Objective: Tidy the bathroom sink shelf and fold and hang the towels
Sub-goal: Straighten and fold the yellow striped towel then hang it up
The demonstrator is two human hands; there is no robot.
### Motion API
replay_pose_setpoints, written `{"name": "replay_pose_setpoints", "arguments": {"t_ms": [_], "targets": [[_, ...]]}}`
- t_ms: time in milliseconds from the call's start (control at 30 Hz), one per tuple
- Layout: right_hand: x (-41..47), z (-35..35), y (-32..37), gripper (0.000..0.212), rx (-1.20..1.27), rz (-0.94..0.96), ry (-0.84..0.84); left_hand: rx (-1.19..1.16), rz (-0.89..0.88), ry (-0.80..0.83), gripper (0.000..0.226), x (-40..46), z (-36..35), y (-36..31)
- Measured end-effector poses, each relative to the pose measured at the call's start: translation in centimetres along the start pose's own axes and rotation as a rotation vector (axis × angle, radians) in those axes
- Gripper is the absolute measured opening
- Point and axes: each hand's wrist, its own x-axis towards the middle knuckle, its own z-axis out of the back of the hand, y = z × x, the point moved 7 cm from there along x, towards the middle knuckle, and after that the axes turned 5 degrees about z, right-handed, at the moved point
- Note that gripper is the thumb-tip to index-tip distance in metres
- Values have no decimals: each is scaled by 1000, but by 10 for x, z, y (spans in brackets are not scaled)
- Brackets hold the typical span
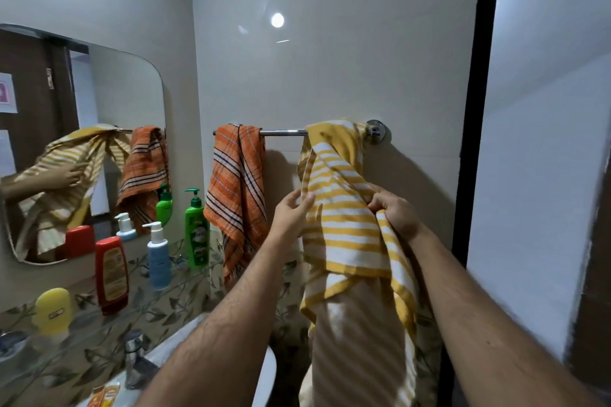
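A yellow-and-white striped towel (344, 208) hangs bunched over the right end of a chrome towel rail (284, 132). My right hand (395, 210) is clenched on a fold at the towel's right side. My left hand (292, 213) pinches its left edge between thumb and fingers. An orange plaid towel (238, 188) hangs crumpled over the rail's left end, untouched. On the glass sink shelf (145, 304) stand a green pump bottle (196, 235), a blue-and-white pump bottle (158, 258), a red bottle (111, 274) and a yellow bottle (54, 311).
A mirror (82, 142) on the left wall reflects the towels and bottles. Below the shelf are a chrome tap (135, 357) and the white basin (264, 373). A black door frame (476, 109) runs down the right.
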Motion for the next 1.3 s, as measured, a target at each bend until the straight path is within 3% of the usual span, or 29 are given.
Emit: {"name": "replay_pose_setpoints", "arguments": {"t_ms": [100,167,267,333,433,500,533,633,733,800,867,967,1000,1200,1300], "targets": [[-13,-3,-12,55,27,-57,38,-85,-35,5,21,-12,-11,-5],[-27,-22,-21,67,132,-140,230,-106,-30,12,17,-20,-18,-13],[-42,-43,-44,56,199,-287,462,-90,-28,106,14,-36,-27,-22],[-51,-49,-50,41,210,-331,511,-73,-15,153,17,-51,-26,-20],[-56,-54,-60,45,159,-334,567,-92,2,175,24,-70,-24,-11],[-55,-53,-53,35,37,-259,522,-57,-16,159,21,-80,-20,-7],[-52,-51,-49,42,11,-231,459,-18,-39,150,18,-84,-19,-7],[-41,-36,-34,102,79,-165,131,263,-179,165,13,-90,-17,-9],[-34,-26,-28,125,28,-160,-90,610,-237,372,25,-102,-31,0],[-36,-36,-36,108,-177,-230,-26,687,-252,433,22,-108,-34,2],[-45,-47,-51,78,-276,-303,59,531,-229,344,16,-106,-20,-4],[-65,-58,-70,16,-188,-340,127,280,-163,146,17,-99,10,-8],[-71,-60,-71,6,-161,-334,136,258,-152,115,18,-98,15,-7],[-87,-68,-80,26,-245,-350,334,268,-97,225,26,-102,7,-6],[-91,-71,-81,23,-249,-326,391,313,-60,211,27,-106,-1,-7]]}}
